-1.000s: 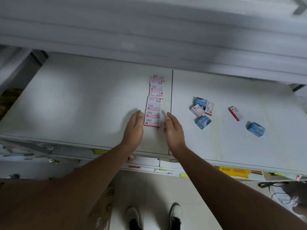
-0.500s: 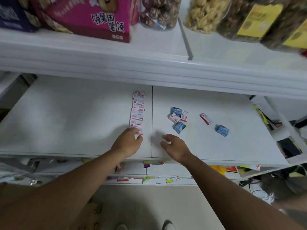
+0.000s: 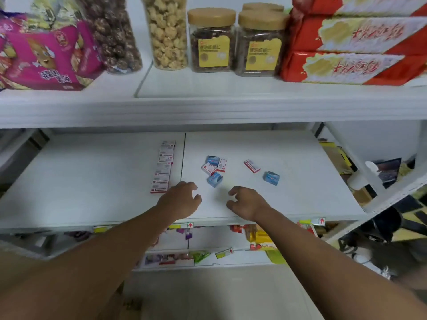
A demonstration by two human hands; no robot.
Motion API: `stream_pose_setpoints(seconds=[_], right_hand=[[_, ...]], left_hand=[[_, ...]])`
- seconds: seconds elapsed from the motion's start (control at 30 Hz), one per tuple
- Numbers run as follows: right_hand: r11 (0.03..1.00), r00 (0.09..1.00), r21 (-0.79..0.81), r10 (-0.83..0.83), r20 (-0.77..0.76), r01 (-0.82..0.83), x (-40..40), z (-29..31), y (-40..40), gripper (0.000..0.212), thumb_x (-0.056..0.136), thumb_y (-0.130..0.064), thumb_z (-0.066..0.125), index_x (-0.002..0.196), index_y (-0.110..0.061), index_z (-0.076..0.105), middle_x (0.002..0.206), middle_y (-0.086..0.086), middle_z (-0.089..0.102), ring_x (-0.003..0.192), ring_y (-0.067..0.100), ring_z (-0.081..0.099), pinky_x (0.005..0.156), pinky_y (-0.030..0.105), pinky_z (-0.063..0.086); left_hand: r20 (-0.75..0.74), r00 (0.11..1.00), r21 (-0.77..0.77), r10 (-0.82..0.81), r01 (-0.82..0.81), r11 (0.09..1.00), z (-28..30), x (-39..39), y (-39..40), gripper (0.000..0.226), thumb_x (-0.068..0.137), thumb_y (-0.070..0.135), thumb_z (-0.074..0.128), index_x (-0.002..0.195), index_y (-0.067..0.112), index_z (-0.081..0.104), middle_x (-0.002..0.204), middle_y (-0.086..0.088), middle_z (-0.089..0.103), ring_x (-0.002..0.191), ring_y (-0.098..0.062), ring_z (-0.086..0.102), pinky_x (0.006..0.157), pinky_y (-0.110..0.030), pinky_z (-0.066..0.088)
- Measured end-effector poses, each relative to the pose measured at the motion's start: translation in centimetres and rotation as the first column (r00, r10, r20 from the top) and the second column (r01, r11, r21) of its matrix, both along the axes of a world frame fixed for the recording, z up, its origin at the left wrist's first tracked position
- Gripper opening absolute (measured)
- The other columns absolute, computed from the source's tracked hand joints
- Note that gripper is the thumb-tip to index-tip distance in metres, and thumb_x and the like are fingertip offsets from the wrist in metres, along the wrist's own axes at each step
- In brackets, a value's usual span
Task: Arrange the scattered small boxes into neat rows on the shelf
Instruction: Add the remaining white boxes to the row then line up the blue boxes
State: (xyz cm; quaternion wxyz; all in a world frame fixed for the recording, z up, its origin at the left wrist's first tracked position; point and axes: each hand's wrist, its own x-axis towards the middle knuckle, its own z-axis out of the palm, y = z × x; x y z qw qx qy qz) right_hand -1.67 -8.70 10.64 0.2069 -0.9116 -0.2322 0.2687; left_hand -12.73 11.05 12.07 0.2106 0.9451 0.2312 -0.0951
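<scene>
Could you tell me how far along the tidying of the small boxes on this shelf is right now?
Partly done. One neat row of boxes already runs front to back on the shelf. Neither the left hand nor the right hand holds anything; both hover, fingers loosely curled. Still scattered: a cluster of four boxes, a red and white box and a blue box.

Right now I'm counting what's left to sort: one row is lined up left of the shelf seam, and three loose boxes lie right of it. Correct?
Not three. The head view shows six loose boxes right of the seam; the row is left of it.
</scene>
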Motion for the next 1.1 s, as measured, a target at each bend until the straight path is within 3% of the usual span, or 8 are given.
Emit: stream_pose_setpoints(seconds=[0.3, 0.53, 0.87, 1.1], right_hand=[[0.998, 0.997, -0.040, 0.041, 0.060, -0.038, 1.5, 0.6, -5.7, 0.050, 0.094, -0.041, 0.061, 0.143, -0.028, 0.058, 0.140, 0.004, 0.063, 0.125, 0.025, 0.060, 0.104, 0.039, 0.052], [0.996, 0.996, -0.089, 0.024, 0.091, -0.016, 1.7, 0.5, -5.7, 0.046, 0.097, -0.039, 0.064, 0.141, -0.026, 0.060, 0.139, 0.002, 0.064, 0.122, 0.024, 0.062, 0.103, 0.039, 0.054], [0.988, 0.994, -0.149, -0.028, 0.110, 0.044, 2.3, 0.0, -5.7, 0.043, 0.097, -0.038, 0.064, 0.137, -0.025, 0.062, 0.138, 0.002, 0.065, 0.123, 0.024, 0.062, 0.103, 0.038, 0.052], [0.983, 0.991, -0.174, -0.029, 0.130, 0.051, 5.2, 0.7, -7.1, 0.043, 0.095, -0.042, 0.060, 0.136, -0.030, 0.063, 0.136, 0.003, 0.066, 0.123, 0.025, 0.062, 0.101, 0.038, 0.052]], left_hand=[[-0.019, 0.998, 0.062, -0.058, 0.059, 0.996, 0.5, 2.5, -6.8, 0.050, 0.103, 0.048, 0.051, 0.149, 0.028, 0.055, 0.153, 0.000, 0.055, 0.129, -0.020, 0.060, 0.097, -0.039, 0.054], [-0.027, 0.991, 0.071, -0.132, 0.134, 0.988, -0.1, 4.5, -6.1, 0.049, 0.104, 0.047, 0.053, 0.148, 0.026, 0.057, 0.153, 0.000, 0.055, 0.122, -0.021, 0.062, 0.095, -0.038, 0.055], [-0.070, 0.966, 0.051, -0.250, 0.253, 0.966, -2.3, 6.8, -5.0, 0.047, 0.105, 0.048, 0.050, 0.148, 0.027, 0.055, 0.156, -0.001, 0.053, 0.133, -0.025, 0.057, 0.098, -0.040, 0.055], [-0.089, 0.966, 0.063, -0.243, 0.249, 0.967, -2.3, 8.5, -5.3, 0.047, 0.106, 0.047, 0.049, 0.148, 0.028, 0.054, 0.157, -0.001, 0.052, 0.135, -0.025, 0.056, 0.098, -0.041, 0.055]])
